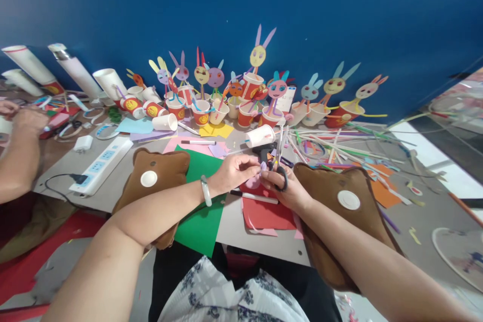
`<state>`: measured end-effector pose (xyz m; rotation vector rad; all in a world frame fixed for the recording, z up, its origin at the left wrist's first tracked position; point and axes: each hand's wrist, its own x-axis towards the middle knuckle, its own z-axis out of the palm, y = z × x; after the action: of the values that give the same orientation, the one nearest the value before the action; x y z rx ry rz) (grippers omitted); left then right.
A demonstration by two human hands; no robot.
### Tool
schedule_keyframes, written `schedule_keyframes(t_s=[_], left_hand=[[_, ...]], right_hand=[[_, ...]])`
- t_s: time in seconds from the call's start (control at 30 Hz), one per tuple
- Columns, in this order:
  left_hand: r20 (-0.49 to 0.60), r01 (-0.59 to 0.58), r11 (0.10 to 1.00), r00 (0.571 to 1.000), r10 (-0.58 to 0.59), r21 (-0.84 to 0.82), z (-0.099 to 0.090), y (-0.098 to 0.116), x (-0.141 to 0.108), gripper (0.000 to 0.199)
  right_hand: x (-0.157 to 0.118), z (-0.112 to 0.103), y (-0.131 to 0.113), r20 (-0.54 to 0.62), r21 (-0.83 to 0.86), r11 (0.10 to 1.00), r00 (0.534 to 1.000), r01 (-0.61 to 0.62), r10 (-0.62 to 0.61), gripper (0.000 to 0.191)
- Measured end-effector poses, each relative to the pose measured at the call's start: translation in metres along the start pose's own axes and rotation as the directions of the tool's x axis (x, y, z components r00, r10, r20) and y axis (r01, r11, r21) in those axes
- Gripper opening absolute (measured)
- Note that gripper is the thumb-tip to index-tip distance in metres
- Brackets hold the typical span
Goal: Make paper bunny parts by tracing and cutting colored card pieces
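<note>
My left hand (238, 171), with a pale bangle on its wrist, is closed with its fingertips on a small light-purple piece of paper (263, 166). Close against it, my right hand (285, 188) grips scissors (279, 173) by their black handles, blades pointing up and away. Its fingertips also meet near the purple piece; exactly how they touch it is hard to make out. Below the hands are a marker (256, 196), red paper (268, 214) and some pink paper. A black glue gun, partly hidden, lies just behind the fingers.
Paper cups with rabbit-faced figures (257, 55) line the blue wall. Brown cushions (320, 211) lie by both forearms, and green paper (199, 221) is under my left arm. A power strip (101, 166) sits left, pipe cleaners (339, 143) right. Another person's arm (24, 146) is at far left.
</note>
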<state>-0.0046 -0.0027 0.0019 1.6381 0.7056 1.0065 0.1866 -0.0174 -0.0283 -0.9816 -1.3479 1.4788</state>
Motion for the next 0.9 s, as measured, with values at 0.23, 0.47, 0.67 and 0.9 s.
schedule_keyframes(t_s=[0.23,0.47,0.67,0.9], left_hand=[[0.004,-0.056,0.996,0.998,0.056,0.068,-0.0007,0.0024,-0.0008,0.018],[-0.009,-0.078,0.990,0.997,0.080,0.115,-0.0010,-0.0008,-0.0004,0.017],[-0.026,-0.049,0.992,0.998,0.053,0.112,-0.0002,-0.0045,0.0011,0.021],[-0.010,-0.015,0.996,1.000,0.016,0.091,-0.0012,0.0009,-0.0005,0.022]], right_hand=[[0.0008,0.0024,-0.0013,-0.011,0.043,0.999,1.000,0.020,-0.020,0.036],[0.0000,0.0015,-0.0017,-0.019,-0.051,0.998,1.000,0.021,-0.022,0.036],[-0.0037,0.0067,-0.0076,0.006,-0.100,0.995,1.000,0.012,-0.011,0.033],[-0.0010,0.0035,-0.0053,-0.011,-0.051,0.999,1.000,0.006,-0.007,0.040]])
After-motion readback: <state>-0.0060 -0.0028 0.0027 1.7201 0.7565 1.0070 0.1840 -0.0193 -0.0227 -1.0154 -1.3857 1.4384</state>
